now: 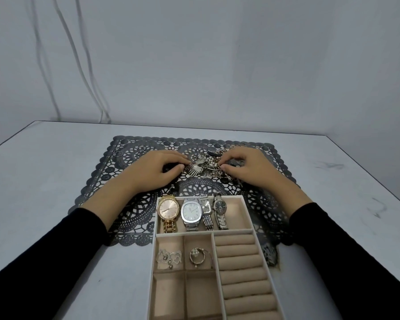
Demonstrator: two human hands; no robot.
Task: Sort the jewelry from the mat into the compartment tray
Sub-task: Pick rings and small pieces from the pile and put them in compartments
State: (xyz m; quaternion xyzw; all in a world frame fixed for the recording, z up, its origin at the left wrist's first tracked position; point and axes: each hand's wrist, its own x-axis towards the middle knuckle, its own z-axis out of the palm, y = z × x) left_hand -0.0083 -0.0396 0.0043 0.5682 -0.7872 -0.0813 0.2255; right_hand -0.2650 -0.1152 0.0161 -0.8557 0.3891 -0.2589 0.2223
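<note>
Four watches already lie in the tray, so the sort is judged partly done, with the larger share outstanding.

1. Mat, far left: loose rings lie apart from the main heap, unsorted.
2. Left grip: fingers curled, thumb and forefinger pinched on the left edge of the jewelry pile. Which piece it has cannot be told.
3. Jewelry pile: a tangle of chains, pearls and a fan-shaped piece at mid-mat, between the two grips and beyond the tray.
4. Right grip: fingers curled into the right side of the pile, pinching among the chains.
5. Tray, on the desk with its far end over the mat. Far wide compartment: gold watch, silver watch, then two smaller watches, side by side. Below, heart-shaped pieces fill one small compartment and a pearl ring the next. The nearer small compartments show nothing in them. The ring rolls on the right carry no rings.

Writing: none legible. Dial markings are too small to read.
</note>
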